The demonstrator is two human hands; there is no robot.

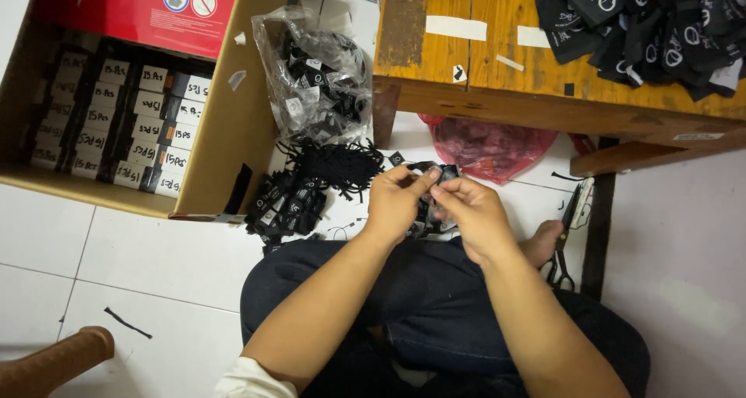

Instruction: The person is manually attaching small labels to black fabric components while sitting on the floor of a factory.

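Left hand [394,200] and right hand [470,212] meet above the lap, fingers of both pinched on a small bundle of black tags [435,200]. More loose tags [291,200] lie on the tiled floor [155,250] just left of the hands, beside an open carton [225,134]. Scissors [566,239] rest right, near the surface [544,79] edge. Open floor shows lower left and far right.

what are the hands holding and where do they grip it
Both hands, left hand and right hand, pinch a small bundle of black fabric labels between the fingertips at its top end; the rest hangs below, over the lap.
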